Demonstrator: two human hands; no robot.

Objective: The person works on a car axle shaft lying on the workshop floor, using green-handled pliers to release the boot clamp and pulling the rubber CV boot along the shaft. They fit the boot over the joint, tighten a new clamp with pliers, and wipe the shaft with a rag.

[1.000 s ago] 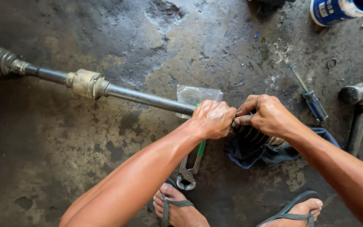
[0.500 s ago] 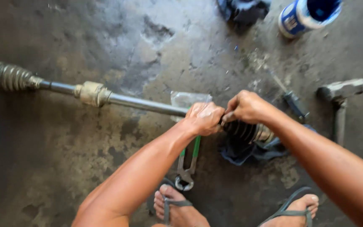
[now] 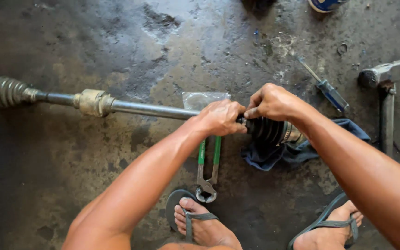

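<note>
The long steel drive shaft [image 3: 149, 110] lies across the stained concrete floor [image 3: 70, 185]. Left hand [image 3: 221, 118] is clenched around the shaft beside the ribbed black rubber boot [image 3: 265, 131]; right hand [image 3: 271, 102] pinches the boot's narrow end. Green-handled pliers [image 3: 208, 169] lie below.

Two bare arms are seen from above, and both are stretched forward to the middle of the view. The left forearm enters from about 7 o'clock and is directed toward 1 o'clock. The left hand [image 3: 220, 117] is closed in a fist, knuckles up, with the fingers curled tightly under. The right forearm enters from about 4 o'clock and is directed toward 10 o'clock. The right hand [image 3: 270, 101] is also closed, its wrist slightly bent, and its fingertips are pressed together at the side facing the left hand. The two hands are placed just beside each other, nearly touching.
</note>
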